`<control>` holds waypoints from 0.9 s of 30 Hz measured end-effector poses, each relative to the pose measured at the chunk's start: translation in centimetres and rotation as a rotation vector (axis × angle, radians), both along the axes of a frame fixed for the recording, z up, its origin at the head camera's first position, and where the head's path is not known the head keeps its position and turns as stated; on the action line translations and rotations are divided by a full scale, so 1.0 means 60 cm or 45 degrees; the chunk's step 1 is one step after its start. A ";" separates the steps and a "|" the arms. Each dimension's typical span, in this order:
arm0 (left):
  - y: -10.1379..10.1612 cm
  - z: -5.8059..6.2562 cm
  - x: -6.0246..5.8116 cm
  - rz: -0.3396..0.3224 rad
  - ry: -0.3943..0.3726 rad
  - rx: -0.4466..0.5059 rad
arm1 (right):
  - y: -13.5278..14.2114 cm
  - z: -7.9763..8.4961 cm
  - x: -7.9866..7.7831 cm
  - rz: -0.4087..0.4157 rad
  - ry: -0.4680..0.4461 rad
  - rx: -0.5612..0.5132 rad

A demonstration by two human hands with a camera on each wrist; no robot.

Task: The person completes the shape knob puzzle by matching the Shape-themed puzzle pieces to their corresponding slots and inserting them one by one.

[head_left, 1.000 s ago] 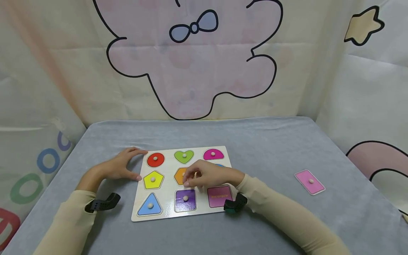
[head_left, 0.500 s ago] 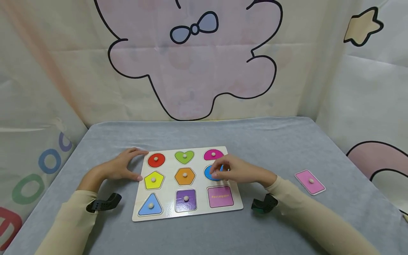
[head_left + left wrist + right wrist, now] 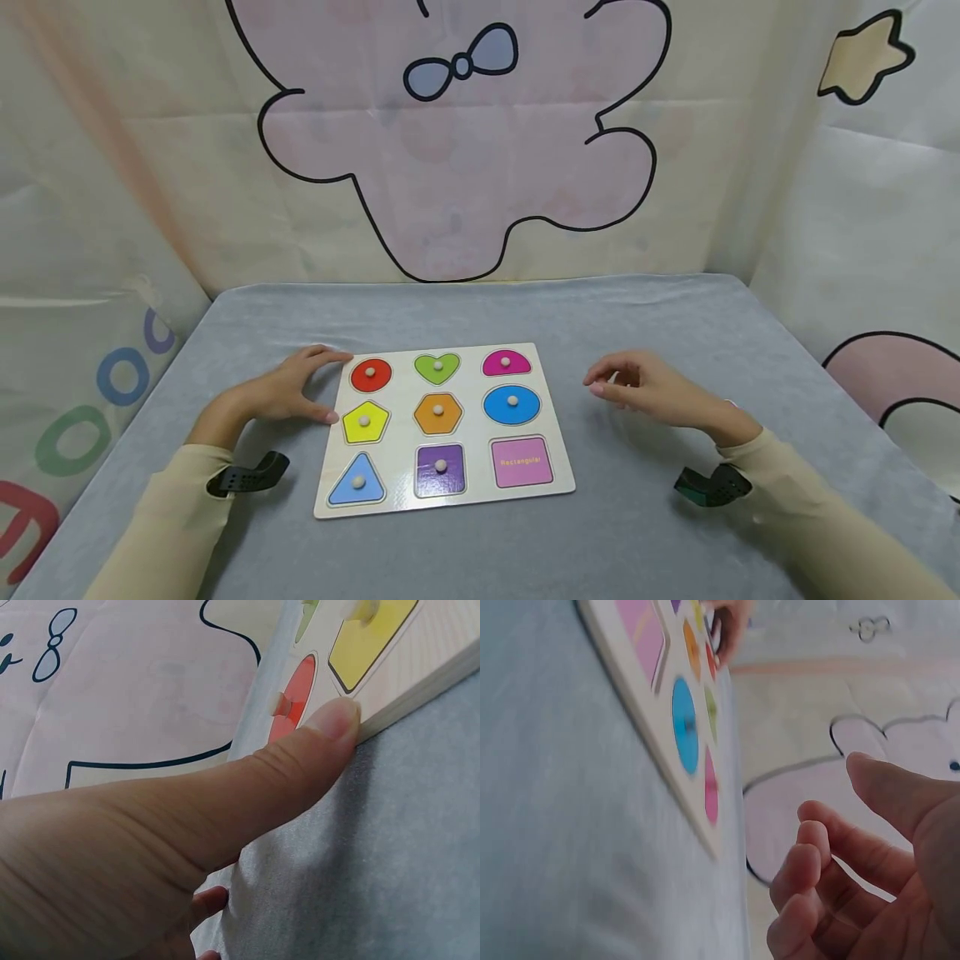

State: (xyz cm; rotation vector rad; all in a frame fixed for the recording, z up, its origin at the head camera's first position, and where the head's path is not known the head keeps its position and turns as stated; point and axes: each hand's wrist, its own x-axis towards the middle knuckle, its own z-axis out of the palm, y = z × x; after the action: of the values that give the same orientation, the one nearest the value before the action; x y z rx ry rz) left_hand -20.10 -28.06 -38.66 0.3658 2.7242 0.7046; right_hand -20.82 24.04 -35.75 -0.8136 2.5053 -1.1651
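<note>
A white wooden shape puzzle board (image 3: 476, 458) lies on the table with several knobbed pieces seated in it. Its lower right recess (image 3: 522, 462), printed "Rectangular", holds no piece. My left hand (image 3: 273, 393) touches the board's left edge, fingers spread. In the left wrist view the thumb (image 3: 330, 724) rests on that edge near the yellow pentagon (image 3: 367, 645). Over the cloth right of the board hovers my right hand (image 3: 660, 390), fingers loosely bent, holding nothing. The loose pink rectangle seen earlier is hidden behind the right wrist, apart from what may be a sliver of its edge.
A grey-blue cloth (image 3: 465, 317) covers the table. Printed fabric curtains (image 3: 187, 167) stand behind and at both sides. Each wrist wears a black strap, such as the left strap (image 3: 251, 475).
My right hand has moved rightward from above the orange hexagon, past the blue oval, and off the board, and it now covers the loose pink rectangle. The left hand stays at the board's edge.
</note>
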 end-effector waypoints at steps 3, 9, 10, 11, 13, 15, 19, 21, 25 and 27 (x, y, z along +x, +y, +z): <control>0.000 0.001 0.001 0.009 -0.006 0.004 | 0.034 0.001 0.001 -0.042 0.034 -0.011; 0.000 -0.002 0.002 0.018 -0.018 0.004 | 0.106 -0.016 0.006 -0.121 0.111 -0.003; 0.000 -0.003 0.003 0.015 -0.016 0.000 | 0.118 -0.018 0.008 -0.140 0.112 0.005; 0.000 -0.003 0.003 0.014 -0.016 -0.003 | 0.130 -0.021 0.010 -0.157 0.108 0.011; 0.002 -0.003 0.003 0.009 -0.015 -0.005 | 0.156 -0.025 0.015 -0.197 0.083 0.031; 0.003 -0.002 0.003 0.000 -0.006 0.002 | 0.182 -0.031 0.016 -0.233 0.063 0.042; 0.002 0.003 0.002 -0.009 0.016 0.012 | 0.231 -0.043 0.016 -0.257 0.063 0.040; 0.002 0.003 0.001 -0.004 0.014 0.010 | 0.251 -0.049 0.017 -0.262 0.079 0.039; 0.001 0.001 0.002 -0.001 0.000 0.004 | 0.279 -0.061 0.020 -0.307 0.114 0.068; 0.000 -0.001 0.002 -0.004 0.001 0.008 | 0.289 -0.066 0.022 -0.332 0.133 0.093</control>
State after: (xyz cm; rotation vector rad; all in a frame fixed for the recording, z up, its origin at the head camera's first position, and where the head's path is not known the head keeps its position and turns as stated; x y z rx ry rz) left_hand -19.97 -28.03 -38.74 0.3723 2.7222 0.7123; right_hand -19.51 41.39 -39.73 -0.5544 2.7883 -1.1261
